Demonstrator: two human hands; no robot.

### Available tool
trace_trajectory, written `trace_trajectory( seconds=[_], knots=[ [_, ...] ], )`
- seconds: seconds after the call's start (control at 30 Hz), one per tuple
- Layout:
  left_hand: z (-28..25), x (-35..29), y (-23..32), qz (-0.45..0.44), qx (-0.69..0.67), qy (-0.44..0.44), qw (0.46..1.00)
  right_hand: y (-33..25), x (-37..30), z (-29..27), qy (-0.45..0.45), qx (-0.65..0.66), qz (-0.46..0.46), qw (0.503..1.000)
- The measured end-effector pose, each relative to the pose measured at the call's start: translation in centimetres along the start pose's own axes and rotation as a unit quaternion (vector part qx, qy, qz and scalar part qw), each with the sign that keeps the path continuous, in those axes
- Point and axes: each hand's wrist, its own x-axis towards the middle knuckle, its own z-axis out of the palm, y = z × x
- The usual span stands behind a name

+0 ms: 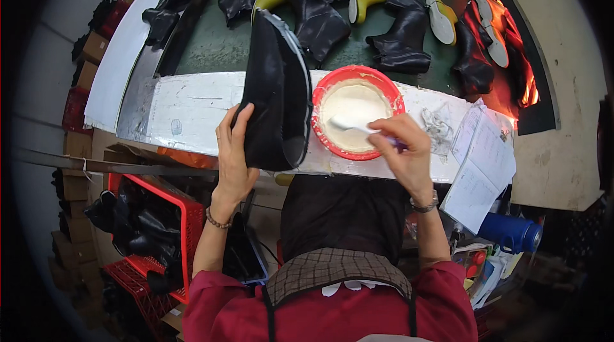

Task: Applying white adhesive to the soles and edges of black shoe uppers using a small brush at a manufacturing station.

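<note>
My left hand (233, 147) grips a black boot upper (272, 92) by its lower left side, thumb and fingers around the edge. The upper stands nearly upright, its pale-lined edge at the top and its dark opening toward the right. In my right hand (406, 143) is a small brush (348, 124), pinched by its purplish handle. Its head is coated white and is over or in the cream-coloured paste (352, 95); whether it touches cannot be told. A red bowl (398, 97) with a smeared rim holds the paste, just right of the upper.
Black boot uppers (403, 38) and yellow boot lasts with pale soles (441, 19) lie across the green belt (211, 47). An orange glow lights the belt's right end. An open notebook (476, 163) hangs over the bench's right edge, above a blue flask (511, 233). Red crates (192, 227) stand lower left.
</note>
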Motion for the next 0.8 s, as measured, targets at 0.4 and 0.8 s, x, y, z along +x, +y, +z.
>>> trace_trajectory(
  seconds=[0.4, 0.8],
  knots=[
    [0.0, -0.1, 2.1, 0.145, -0.056, -0.032, 0.987, 2.1, 5.4, -1.7, 0.058, -0.037, -0.063, 0.996],
    [3.4, 4.8, 2.2, 0.115, -0.018, 0.155, 0.981, 0.0, 0.4, -0.2, -0.006, 0.014, -0.120, 0.993]
  ],
)
